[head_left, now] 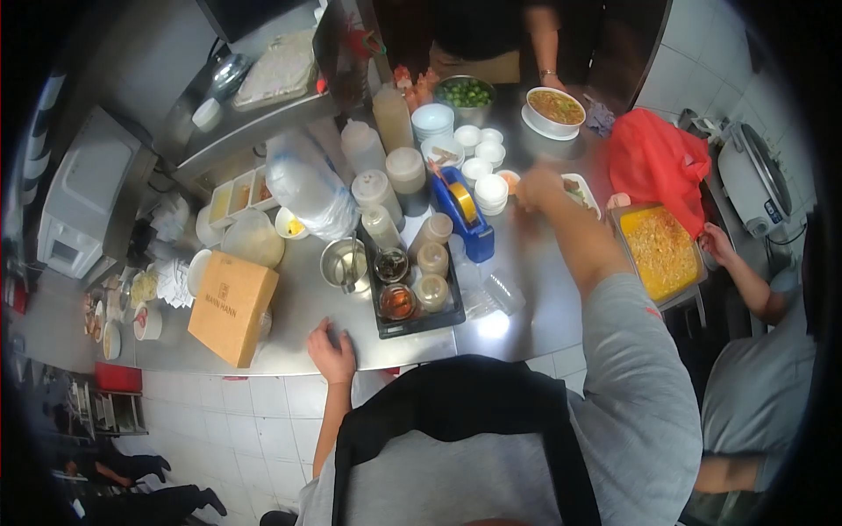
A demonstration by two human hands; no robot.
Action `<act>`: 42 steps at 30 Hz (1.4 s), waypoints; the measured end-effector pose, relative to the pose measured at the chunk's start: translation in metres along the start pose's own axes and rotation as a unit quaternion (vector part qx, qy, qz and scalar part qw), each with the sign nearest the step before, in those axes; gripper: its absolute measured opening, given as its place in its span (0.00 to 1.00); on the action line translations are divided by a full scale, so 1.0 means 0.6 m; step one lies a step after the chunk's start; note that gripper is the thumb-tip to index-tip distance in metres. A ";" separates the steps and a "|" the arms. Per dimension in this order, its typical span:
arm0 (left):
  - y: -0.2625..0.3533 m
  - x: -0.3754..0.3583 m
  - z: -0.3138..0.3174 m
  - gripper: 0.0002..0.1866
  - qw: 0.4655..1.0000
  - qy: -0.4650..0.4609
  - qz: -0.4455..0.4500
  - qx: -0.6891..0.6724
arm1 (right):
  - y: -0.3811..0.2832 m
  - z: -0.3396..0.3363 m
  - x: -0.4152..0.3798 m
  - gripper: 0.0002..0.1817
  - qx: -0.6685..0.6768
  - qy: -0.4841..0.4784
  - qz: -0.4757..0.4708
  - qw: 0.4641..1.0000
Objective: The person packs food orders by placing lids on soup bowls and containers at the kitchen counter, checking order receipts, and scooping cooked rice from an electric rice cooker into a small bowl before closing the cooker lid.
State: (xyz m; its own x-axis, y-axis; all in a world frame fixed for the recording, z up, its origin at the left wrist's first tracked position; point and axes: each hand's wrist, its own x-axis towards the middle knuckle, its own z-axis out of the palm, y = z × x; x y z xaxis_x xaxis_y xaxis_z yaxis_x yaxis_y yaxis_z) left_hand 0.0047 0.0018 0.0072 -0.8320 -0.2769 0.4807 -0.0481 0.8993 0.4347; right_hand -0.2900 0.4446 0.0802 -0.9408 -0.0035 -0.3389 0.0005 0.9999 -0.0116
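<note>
My left hand (331, 351) rests on the front edge of the steel counter (298, 337), fingers apart and holding nothing. My right hand (537, 188) reaches across the counter, blurred, beside a stack of small white bowls (490, 193) and a small orange-filled cup (509, 181); its fingers are smeared by motion. Just right of it lies a white dish with food (579, 193). A blue tape dispenser (465, 215) stands nearer to me, next to a black tray (421, 326) of bottles and jars. Clear plastic lids (500, 294) lie right of the tray.
A co-worker's hand (553, 81) is behind a soup bowl (556, 107) at the far side. Another person's hand (719, 245) touches a yellow food tray (662, 250) beside a red bag (658, 162). A cardboard box (232, 307) and metal pot (345, 265) stand left.
</note>
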 end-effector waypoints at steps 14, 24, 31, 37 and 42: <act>0.003 -0.005 0.001 0.24 1.000 0.006 -0.013 -0.007 | -0.008 -0.013 -0.063 0.14 -0.077 0.011 -0.027 0.997; 0.005 0.005 -0.074 0.20 0.975 -0.061 -0.025 -0.210 | -0.003 0.048 -0.105 0.32 0.345 0.255 0.091 0.899; 0.017 0.214 -0.303 0.14 0.985 -0.056 0.144 -0.074 | -0.112 -0.079 -0.183 0.33 0.648 0.331 -0.223 0.649; -0.077 0.484 -0.257 0.21 0.979 -0.018 0.202 0.032 | -0.245 -0.092 -0.164 0.33 0.703 0.109 -0.275 0.647; -0.074 0.626 -0.095 0.11 0.962 -0.250 0.102 0.051 | -0.274 -0.049 -0.103 0.30 0.558 -0.036 -0.284 0.779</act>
State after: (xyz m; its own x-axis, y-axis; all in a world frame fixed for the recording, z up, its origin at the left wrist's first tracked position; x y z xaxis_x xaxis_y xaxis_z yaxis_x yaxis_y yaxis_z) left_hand -0.2744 -0.1616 0.2117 -0.9903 0.0832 0.1112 0.1117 0.9530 0.2815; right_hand -0.2420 0.2808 0.1308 -0.8752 -0.4827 -0.0315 -0.0777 0.2048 -0.9757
